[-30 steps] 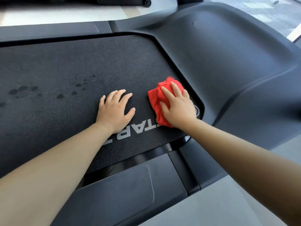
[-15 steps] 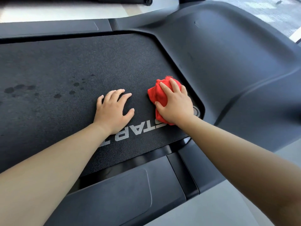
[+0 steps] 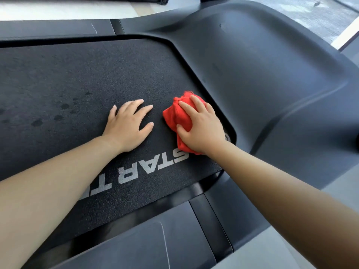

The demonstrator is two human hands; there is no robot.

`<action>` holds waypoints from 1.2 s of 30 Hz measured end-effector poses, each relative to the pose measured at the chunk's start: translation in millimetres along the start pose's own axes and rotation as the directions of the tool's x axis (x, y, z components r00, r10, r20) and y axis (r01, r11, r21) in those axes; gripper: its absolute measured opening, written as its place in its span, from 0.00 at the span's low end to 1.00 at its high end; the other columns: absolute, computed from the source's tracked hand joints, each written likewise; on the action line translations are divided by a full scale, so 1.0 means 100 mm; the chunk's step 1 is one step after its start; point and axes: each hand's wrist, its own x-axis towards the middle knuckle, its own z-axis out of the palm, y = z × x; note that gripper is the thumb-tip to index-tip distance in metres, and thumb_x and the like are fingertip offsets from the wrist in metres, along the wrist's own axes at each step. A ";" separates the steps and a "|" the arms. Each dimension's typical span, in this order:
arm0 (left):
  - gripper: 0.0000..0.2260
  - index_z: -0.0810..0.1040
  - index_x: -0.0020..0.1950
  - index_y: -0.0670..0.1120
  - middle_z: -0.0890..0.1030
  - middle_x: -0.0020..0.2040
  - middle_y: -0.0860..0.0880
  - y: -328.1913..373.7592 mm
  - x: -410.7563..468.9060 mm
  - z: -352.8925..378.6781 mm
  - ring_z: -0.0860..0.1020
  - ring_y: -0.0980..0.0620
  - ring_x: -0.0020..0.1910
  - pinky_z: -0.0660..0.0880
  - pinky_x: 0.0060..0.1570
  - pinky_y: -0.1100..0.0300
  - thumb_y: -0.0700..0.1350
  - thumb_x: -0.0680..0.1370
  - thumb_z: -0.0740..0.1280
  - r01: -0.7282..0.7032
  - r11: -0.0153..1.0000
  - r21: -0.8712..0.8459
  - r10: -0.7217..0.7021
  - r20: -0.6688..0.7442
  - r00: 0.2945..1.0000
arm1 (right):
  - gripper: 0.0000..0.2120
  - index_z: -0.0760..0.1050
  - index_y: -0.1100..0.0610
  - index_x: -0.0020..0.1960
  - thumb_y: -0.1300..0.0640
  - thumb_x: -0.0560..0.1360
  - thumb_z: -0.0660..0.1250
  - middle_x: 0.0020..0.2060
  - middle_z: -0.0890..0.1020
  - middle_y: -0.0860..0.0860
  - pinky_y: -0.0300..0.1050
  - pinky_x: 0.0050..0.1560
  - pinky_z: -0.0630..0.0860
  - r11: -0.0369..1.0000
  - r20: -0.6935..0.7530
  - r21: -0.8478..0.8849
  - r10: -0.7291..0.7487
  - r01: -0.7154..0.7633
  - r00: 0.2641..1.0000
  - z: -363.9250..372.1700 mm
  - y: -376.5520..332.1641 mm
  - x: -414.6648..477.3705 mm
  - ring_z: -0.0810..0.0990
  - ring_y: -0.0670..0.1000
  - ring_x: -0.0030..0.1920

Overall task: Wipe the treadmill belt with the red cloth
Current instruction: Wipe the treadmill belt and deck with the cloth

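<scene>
Our right hand [image 3: 202, 129] grips the bunched red cloth [image 3: 174, 117] on the treadmill belt [image 3: 87, 74], over the end of the white lettering [image 3: 124, 176], fingers [image 3: 196, 105] curled around it. Our left hand [image 3: 128, 127] lies flat just beyond the lettering, fingers spread. We should press evenly and sweep from the lettering toward the dark spots [image 3: 37, 122].

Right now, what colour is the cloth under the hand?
Red. The cloth shows best in the head view, bunched under the right hand.
</scene>
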 end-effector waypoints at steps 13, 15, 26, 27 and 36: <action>0.24 0.60 0.73 0.59 0.58 0.76 0.49 -0.64 1.27 0.03 0.53 0.50 0.75 0.47 0.72 0.43 0.60 0.77 0.54 0.182 0.983 0.029 -0.180 -0.052 0.982 | 0.31 0.62 0.41 0.72 0.39 0.71 0.64 0.74 0.61 0.46 0.51 0.64 0.67 1.000 -0.057 -0.001 -0.020 0.020 0.998 0.35 -0.04 1.57 0.61 0.56 0.71; 0.25 0.59 0.73 0.59 0.56 0.76 0.50 -0.69 1.43 0.06 0.51 0.51 0.75 0.46 0.72 0.44 0.61 0.77 0.54 0.204 0.979 0.025 -0.202 -0.054 0.978 | 0.31 0.62 0.41 0.72 0.38 0.71 0.64 0.74 0.61 0.46 0.51 0.64 0.67 0.999 -0.060 -0.001 -0.033 0.033 0.998 0.41 -0.05 1.84 0.61 0.57 0.71; 0.26 0.58 0.73 0.58 0.56 0.77 0.52 -0.76 1.64 0.11 0.51 0.53 0.76 0.46 0.72 0.45 0.62 0.76 0.53 0.231 0.973 0.026 -0.228 -0.088 0.970 | 0.31 0.61 0.42 0.73 0.39 0.71 0.62 0.74 0.61 0.46 0.52 0.63 0.67 0.999 -0.015 0.019 -0.051 0.051 0.999 0.60 -0.11 2.92 0.62 0.58 0.70; 0.26 0.59 0.73 0.58 0.56 0.77 0.52 -0.76 1.64 0.11 0.51 0.53 0.75 0.46 0.72 0.45 0.62 0.76 0.53 0.233 0.972 0.019 -0.230 -0.089 0.969 | 0.31 0.61 0.42 0.73 0.39 0.72 0.62 0.74 0.61 0.47 0.52 0.63 0.67 0.999 -0.006 0.013 -0.050 0.050 0.999 0.59 -0.11 2.92 0.62 0.59 0.70; 0.24 0.61 0.74 0.50 0.59 0.76 0.51 -0.75 1.63 0.06 0.54 0.52 0.75 0.47 0.72 0.46 0.54 0.79 0.55 0.246 0.967 -0.064 -0.252 -0.100 0.962 | 0.31 0.61 0.43 0.73 0.39 0.73 0.63 0.75 0.60 0.49 0.52 0.66 0.66 0.999 0.054 -0.018 -0.047 0.048 0.997 0.42 -0.20 1.93 0.62 0.60 0.70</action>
